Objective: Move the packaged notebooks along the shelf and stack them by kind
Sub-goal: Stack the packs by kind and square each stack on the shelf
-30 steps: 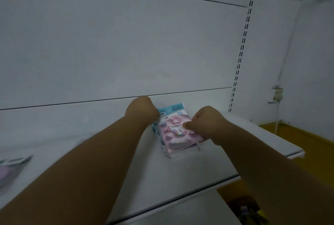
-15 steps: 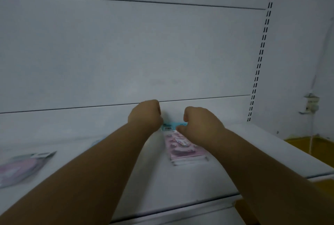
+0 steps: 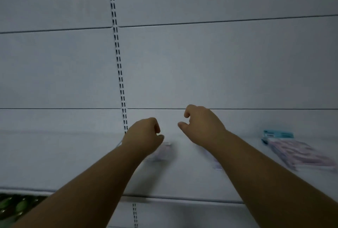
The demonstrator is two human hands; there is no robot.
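A stack of pink packaged notebooks (image 3: 303, 154) with a blue header lies on the white shelf (image 3: 54, 163) at the far right, with neither hand on it. My left hand (image 3: 144, 136) is curled over a blurred, pale packaged notebook (image 3: 161, 152) at the middle of the shelf; whether it grips the pack is unclear. My right hand (image 3: 201, 125) hovers just to the right, fingers loosely bent and apart, holding nothing. Part of another pale, blurred pack (image 3: 217, 164) shows under my right forearm.
A slotted upright (image 3: 118, 66) runs down the white back panel left of my hands. Green objects (image 3: 12, 207) sit on a lower level at the bottom left. The shelf's front edge (image 3: 182, 199) crosses below my forearms.
Both hands have let go of the pink stack and moved left along the shelf. The view has swung left, so the stack now lies at the far right.
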